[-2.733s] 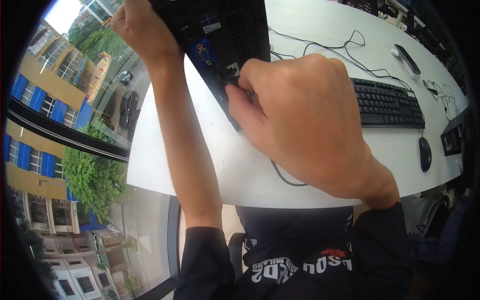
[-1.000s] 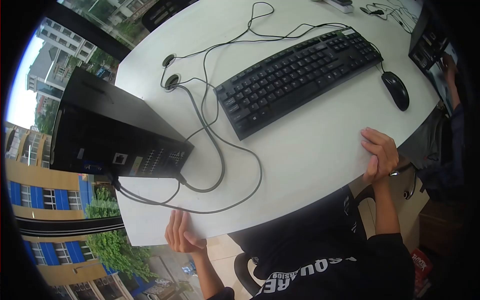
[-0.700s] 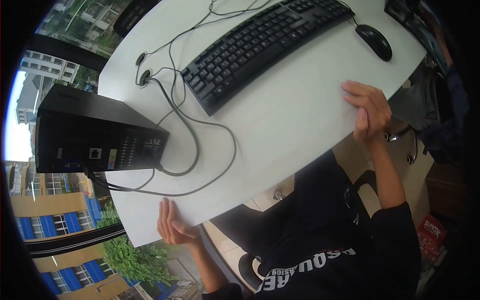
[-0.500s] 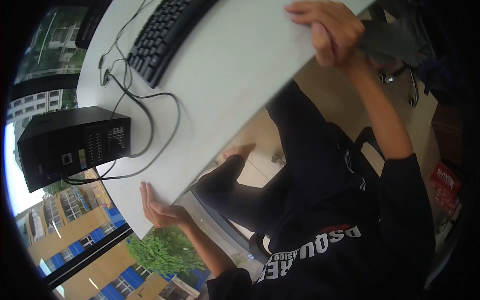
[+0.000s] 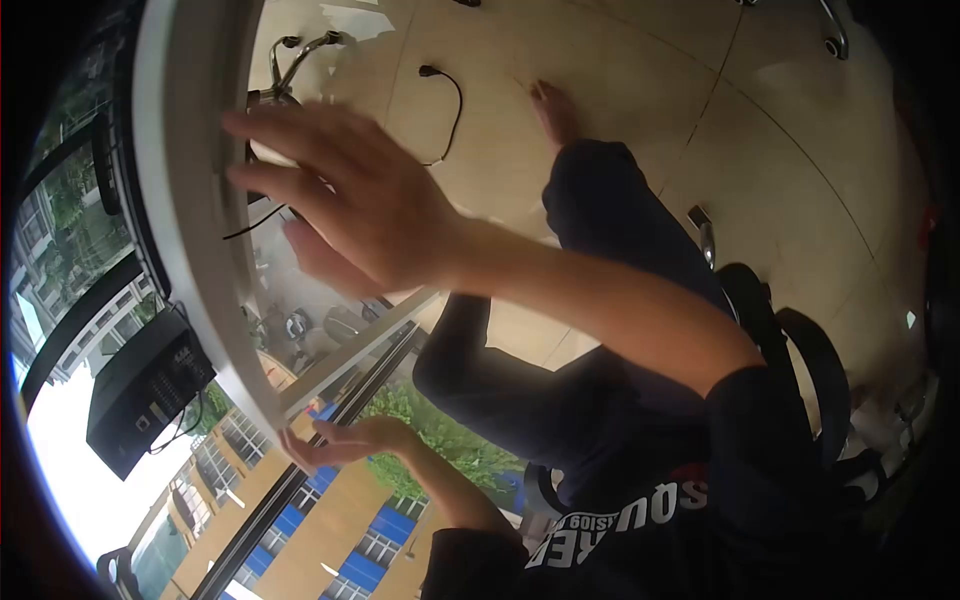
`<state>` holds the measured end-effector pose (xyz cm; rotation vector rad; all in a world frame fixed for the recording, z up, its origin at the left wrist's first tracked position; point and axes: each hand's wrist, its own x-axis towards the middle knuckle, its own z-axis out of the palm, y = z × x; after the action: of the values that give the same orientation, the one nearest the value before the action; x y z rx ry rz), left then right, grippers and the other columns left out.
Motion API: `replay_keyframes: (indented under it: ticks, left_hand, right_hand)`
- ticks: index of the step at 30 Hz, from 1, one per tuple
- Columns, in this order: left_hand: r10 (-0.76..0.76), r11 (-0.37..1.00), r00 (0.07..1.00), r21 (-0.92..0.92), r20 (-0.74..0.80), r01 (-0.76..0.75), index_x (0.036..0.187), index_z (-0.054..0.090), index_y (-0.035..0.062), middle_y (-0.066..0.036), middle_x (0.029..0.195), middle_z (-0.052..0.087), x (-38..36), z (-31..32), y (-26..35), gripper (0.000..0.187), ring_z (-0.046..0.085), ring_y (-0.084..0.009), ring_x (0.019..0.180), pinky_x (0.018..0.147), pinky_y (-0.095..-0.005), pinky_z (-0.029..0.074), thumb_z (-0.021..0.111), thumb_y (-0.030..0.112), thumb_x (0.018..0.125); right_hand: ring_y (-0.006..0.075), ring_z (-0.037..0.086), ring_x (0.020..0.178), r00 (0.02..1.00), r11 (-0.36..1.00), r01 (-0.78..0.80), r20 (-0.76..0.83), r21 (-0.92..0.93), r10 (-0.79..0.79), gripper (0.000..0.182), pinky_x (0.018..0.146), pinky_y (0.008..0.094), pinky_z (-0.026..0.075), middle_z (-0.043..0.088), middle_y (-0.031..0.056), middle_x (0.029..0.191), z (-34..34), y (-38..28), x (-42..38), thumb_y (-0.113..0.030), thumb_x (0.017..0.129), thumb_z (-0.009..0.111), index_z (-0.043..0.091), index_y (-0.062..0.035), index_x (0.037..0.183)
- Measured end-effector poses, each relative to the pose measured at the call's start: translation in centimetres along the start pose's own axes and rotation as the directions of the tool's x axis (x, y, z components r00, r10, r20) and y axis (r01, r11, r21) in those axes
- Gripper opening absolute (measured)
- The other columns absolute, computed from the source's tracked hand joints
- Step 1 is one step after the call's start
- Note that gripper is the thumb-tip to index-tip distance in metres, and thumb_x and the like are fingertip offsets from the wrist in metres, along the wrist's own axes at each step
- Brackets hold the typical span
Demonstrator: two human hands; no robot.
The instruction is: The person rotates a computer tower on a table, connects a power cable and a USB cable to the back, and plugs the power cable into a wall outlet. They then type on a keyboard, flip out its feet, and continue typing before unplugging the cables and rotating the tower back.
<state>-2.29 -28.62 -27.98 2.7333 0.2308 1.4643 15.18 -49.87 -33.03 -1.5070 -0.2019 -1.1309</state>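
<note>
Desk edge (image 5: 190,250) running top to bottom, right hand (image 5: 350,200) spread loose beneath it, left hand (image 5: 345,440) released at its corner

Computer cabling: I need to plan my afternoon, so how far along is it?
Done: the black computer on the table looks wired. In hand: the right hand reaches under it toward hanging cables; the left hand is at the edge. Left: probably handling those cables.

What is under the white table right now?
Under the white table, dark cables hang and lie on the tan floor, with a bare foot. The right hand covers part of the underside, so what lies behind it cannot be seen.
</note>
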Motion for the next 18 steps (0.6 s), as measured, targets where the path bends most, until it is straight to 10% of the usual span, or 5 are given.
replay_keyframes:
  ticks: [5, 8, 10, 13, 18]
  left_hand:
    - [0.163, 0.977, 0.772, -0.208, 0.614, -0.042, 0.138, 0.053, -0.0043, -0.021, 0.142, 0.054, -8.7, 11.8, 3.2, 0.042, 0.048, -0.0384, 0.138, 0.117, -0.0549, 0.035, 0.063, 0.018, 0.104]
    - [0.265, 0.949, 0.461, -0.313, 0.847, 0.030, 0.143, 0.051, -0.0021, -0.024, 0.148, 0.047, -15.0, 22.0, 0.8, 0.058, 0.048, -0.0432, 0.138, 0.117, -0.0527, 0.039, 0.072, 0.023, 0.095]
    - [0.178, 0.963, 0.260, -0.222, 0.949, 0.151, 0.144, 0.051, -0.0002, -0.027, 0.150, 0.044, -19.4, 29.5, -0.6, 0.065, 0.051, -0.0473, 0.136, 0.113, -0.0525, 0.044, 0.076, 0.027, 0.091]
    - [0.311, 0.940, 0.060, -0.298, 0.949, -0.165, 0.143, 0.052, 0.0014, -0.030, 0.150, 0.045, -22.2, 39.9, -0.6, 0.066, 0.055, -0.0514, 0.130, 0.107, -0.0578, 0.049, 0.075, 0.035, 0.091]
    - [0.188, 0.953, 0.170, -0.138, 0.967, -0.269, 0.146, 0.047, -0.0028, -0.030, 0.155, 0.037, -23.8, 54.4, -1.5, 0.073, 0.057, -0.0499, 0.130, 0.108, -0.0598, 0.049, 0.073, 0.040, 0.093]
  right_hand:
    - [0.0387, 0.063, 0.117, 0.569, 0.767, -0.542, 0.521, -0.344, 0.636, 0.052, 0.102, 0.0450, 0.050, 0.059, 0.0253, 0.138, -4.8, 1.4, -11.2, -0.009, 0.084, 0.068, 0.057, 0.0062, 0.133]
    - [0.0354, 0.066, 0.104, 0.254, 0.705, -0.535, 0.708, -0.465, 0.659, 0.046, 0.092, 0.0435, 0.052, 0.064, 0.0235, 0.122, -8.9, 2.2, -10.0, -0.012, 0.085, 0.068, 0.059, 0.0077, 0.125]
    - [0.0320, 0.065, 0.097, 0.308, 0.745, -0.462, 0.701, -0.481, 0.644, 0.041, 0.086, 0.0411, 0.051, 0.065, 0.0207, 0.110, -11.7, 2.1, -10.1, -0.014, 0.086, 0.068, 0.060, 0.0075, 0.120]
    - [0.0272, 0.064, 0.090, 0.124, 0.736, -0.427, 0.773, -0.525, 0.623, 0.039, 0.081, 0.0378, 0.050, 0.064, 0.0167, 0.100, -14.2, 2.1, -9.3, -0.016, 0.087, 0.067, 0.063, 0.0082, 0.117]
    - [0.0256, 0.065, 0.086, 0.015, 0.697, -0.507, 0.803, -0.507, 0.595, 0.034, 0.083, 0.0381, 0.051, 0.065, 0.0150, 0.094, -16.9, 3.3, -7.4, -0.016, 0.087, 0.068, 0.065, 0.0075, 0.112]
